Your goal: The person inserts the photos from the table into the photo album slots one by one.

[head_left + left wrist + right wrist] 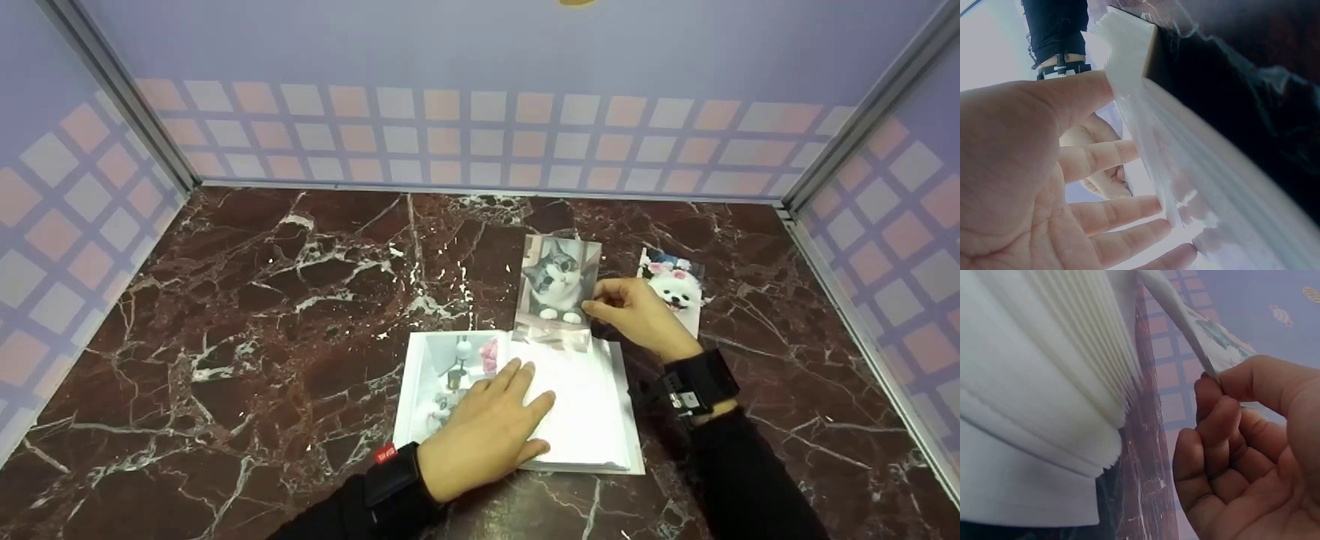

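An open photo album (626, 420) lies on the marble tabletop, its left page showing a picture (442, 375) with a pink flower shape, its right page white with glare. My left hand (487, 424) rests across the album's middle, fingers straight and spread. By its right edge, my right hand (637, 311) pinches a cat photo (559, 274) between thumb and finger. The photo's lower end overlaps the top of the right page. In the right wrist view the thumb and finger grip the photo's edge (1207, 363), beside the album's thick stack of pages (1067, 349).
A photo of a white fluffy dog (679, 292) lies on the tabletop (300, 300), partly behind my right hand. Checked pink and lilac panels (465, 135) enclose the table at the back and both sides.
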Demonstrator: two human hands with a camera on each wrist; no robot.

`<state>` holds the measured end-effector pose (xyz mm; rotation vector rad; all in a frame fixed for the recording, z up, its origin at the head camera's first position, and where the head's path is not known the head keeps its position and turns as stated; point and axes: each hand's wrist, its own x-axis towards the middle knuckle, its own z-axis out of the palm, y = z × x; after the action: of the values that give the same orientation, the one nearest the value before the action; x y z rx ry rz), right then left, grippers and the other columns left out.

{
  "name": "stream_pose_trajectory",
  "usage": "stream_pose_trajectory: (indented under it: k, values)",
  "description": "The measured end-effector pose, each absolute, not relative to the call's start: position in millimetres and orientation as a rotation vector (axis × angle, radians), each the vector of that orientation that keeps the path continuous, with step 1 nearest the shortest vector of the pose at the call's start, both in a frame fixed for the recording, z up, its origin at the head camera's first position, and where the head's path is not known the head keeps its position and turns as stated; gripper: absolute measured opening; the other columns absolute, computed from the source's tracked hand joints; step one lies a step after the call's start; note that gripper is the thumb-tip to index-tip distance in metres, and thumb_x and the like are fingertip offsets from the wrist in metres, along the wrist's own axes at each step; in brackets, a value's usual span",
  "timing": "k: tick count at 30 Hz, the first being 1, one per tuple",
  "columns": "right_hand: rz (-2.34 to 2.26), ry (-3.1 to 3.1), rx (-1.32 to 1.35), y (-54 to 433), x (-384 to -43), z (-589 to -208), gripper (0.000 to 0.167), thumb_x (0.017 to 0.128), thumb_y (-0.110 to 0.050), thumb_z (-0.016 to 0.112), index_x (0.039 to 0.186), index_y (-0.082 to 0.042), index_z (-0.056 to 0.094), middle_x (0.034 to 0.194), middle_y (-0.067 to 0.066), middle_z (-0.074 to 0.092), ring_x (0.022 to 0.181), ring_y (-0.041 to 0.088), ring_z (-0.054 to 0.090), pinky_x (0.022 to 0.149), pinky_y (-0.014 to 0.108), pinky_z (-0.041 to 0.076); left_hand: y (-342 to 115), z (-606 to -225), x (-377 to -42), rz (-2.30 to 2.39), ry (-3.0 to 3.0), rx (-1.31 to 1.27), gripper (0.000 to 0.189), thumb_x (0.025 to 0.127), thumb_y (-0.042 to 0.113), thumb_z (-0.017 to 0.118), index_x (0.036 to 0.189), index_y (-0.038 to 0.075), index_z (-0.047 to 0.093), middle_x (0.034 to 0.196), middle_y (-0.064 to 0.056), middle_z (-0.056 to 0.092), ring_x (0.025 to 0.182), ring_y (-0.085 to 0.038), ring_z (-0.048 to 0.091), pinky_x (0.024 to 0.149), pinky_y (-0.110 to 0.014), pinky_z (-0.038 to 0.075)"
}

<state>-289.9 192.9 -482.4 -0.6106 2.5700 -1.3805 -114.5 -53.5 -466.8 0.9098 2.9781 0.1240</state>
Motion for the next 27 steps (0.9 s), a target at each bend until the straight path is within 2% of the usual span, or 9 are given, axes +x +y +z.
stream_pose_trajectory:
  k: [5,11,18,27]
  values:
    - [-1.432,2.575,-0.560,186.6,-289.3,-487.7,0.024,0.104,-0.024,0.072,0.093,-0.003,0.074,0.076,0.002,0.066,0.070,0.018,0.061,0.063,0.020,0.048,-53.7,-467.3,-114.3,0.126,2.984,0.913,0.058,0.101,0.052,0.069,0.148,0.021,0.058,0.162,-0.023,0.048,0.150,-0.041,0.051,0.114,-0.054,0.055]
    - [-1.407,2.561,-0.597,186.4,-289.5,-491.6,0.025,0.105,-0.021,0.070,0.088,-0.002,0.070,0.073,0.004,0.062,0.065,0.012,0.053,0.061,0.021,0.042,-54.2,-467.7,-113.8,0.142,2.999,0.931,0.059,0.100,0.052,0.070,0.148,0.020,0.058,0.162,-0.023,0.049,0.150,-0.041,0.051,0.112,-0.053,0.056]
    - [-1.345,2.539,-0.631,189.2,-289.0,-491.0,0.024,0.104,-0.021,0.072,0.085,-0.006,0.070,0.068,-0.003,0.055,0.061,0.005,0.044,0.060,0.020,0.037,-54.7,-467.1,-113.7,0.148,2.997,0.946,0.063,0.101,0.051,0.070,0.152,0.019,0.055,0.165,-0.023,0.045,0.151,-0.040,0.051,0.113,-0.052,0.056]
    - [-1.273,2.445,-0.669,191.8,-286.0,-485.6,0.029,0.104,-0.025,0.072,0.083,-0.006,0.068,0.070,0.000,0.056,0.059,0.006,0.043,0.057,0.019,0.034,-54.8,-466.7,-114.5,0.138,2.954,0.949,0.066,0.103,0.049,0.067,0.157,0.016,0.051,0.171,-0.020,0.039,0.154,-0.038,0.047,0.118,-0.053,0.052]
